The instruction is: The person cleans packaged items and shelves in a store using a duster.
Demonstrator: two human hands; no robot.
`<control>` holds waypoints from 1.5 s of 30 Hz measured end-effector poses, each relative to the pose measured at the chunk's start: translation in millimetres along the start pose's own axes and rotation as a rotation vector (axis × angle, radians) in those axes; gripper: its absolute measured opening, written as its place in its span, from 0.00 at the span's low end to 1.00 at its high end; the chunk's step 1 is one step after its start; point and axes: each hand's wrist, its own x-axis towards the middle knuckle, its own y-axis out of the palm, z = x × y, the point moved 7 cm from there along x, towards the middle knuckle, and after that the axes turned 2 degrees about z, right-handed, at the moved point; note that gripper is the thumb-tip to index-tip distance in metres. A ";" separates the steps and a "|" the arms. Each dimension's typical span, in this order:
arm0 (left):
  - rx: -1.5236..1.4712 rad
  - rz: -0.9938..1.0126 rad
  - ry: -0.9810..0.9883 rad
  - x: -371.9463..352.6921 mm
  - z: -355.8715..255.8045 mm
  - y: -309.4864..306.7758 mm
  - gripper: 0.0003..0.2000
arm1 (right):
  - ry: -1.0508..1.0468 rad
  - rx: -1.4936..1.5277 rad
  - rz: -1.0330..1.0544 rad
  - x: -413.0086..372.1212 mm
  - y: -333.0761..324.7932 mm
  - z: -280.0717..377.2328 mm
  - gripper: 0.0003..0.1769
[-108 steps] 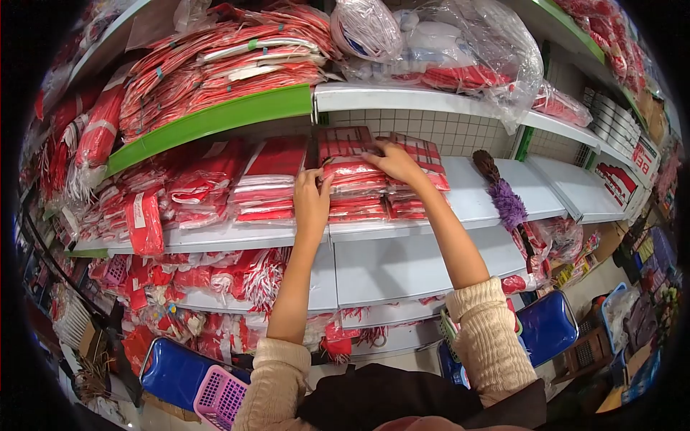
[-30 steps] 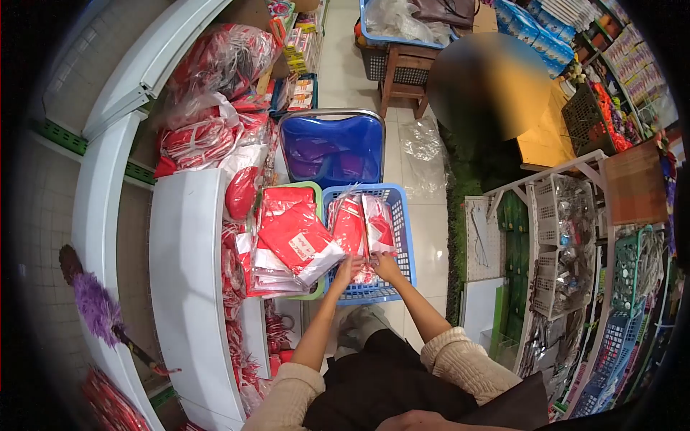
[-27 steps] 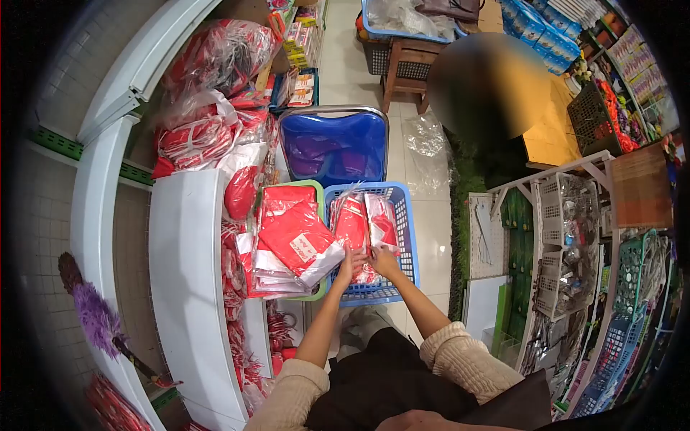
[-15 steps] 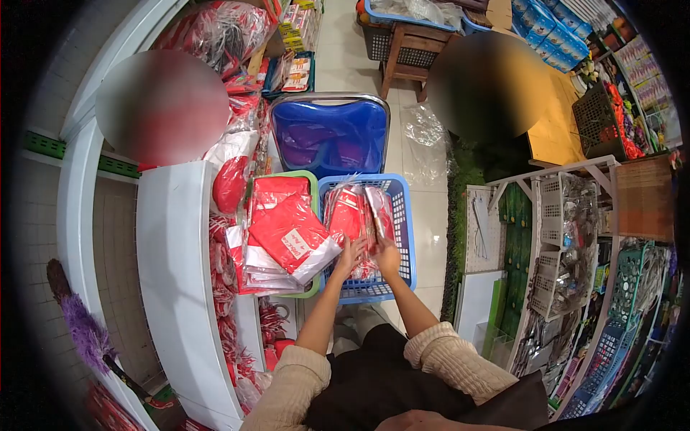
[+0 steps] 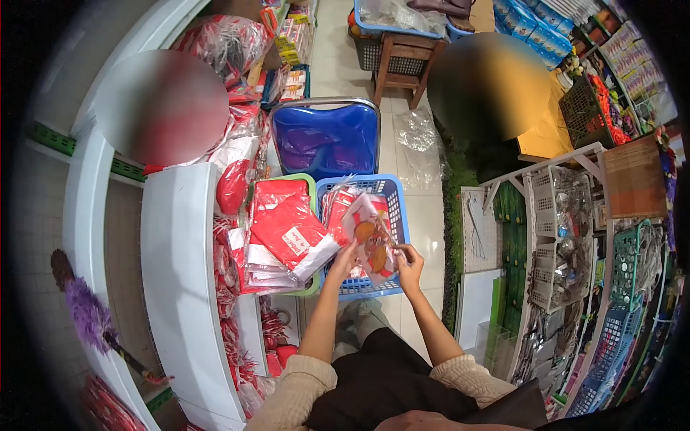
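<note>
Between my two hands is a clear plastic packet (image 5: 374,241) with a white, red and brown-orange print, held tilted over the blue basket (image 5: 399,215). My left hand (image 5: 345,260) grips its lower left side, fingers partly behind it. My right hand (image 5: 410,264) pinches its right edge. Beneath it in the basket lie red-and-white wrapped packets (image 5: 336,205), partly covered. At the left, a green basket (image 5: 313,188) bears a pile of red and white bagged cloth packs (image 5: 284,230), the top one with a handwritten label.
A blue plastic chair seat (image 5: 327,136) stands just beyond the baskets. White shelving (image 5: 180,287) runs along the left, with red-and-white goods beside it. On the right are racks with white baskets (image 5: 553,273). Loose clear plastic (image 5: 418,136) lies on the tiled floor.
My hands have come up out of the blue basket with the printed packet, which now faces me. My right hand has moved slightly right. The view has shifted a little.
</note>
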 end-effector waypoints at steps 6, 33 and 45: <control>-0.019 0.051 0.326 -116.3 -98.0 58.6 0.17 | -0.081 0.102 0.078 -27.0 -3.0 48.8 0.10; 0.009 0.245 1.064 -535.4 -148.7 90.5 0.37 | -0.489 0.451 0.502 -249.2 121.7 308.8 0.12; -0.596 -0.044 1.566 -642.4 -134.4 16.4 0.35 | -0.852 0.114 0.788 -333.7 189.8 363.6 0.13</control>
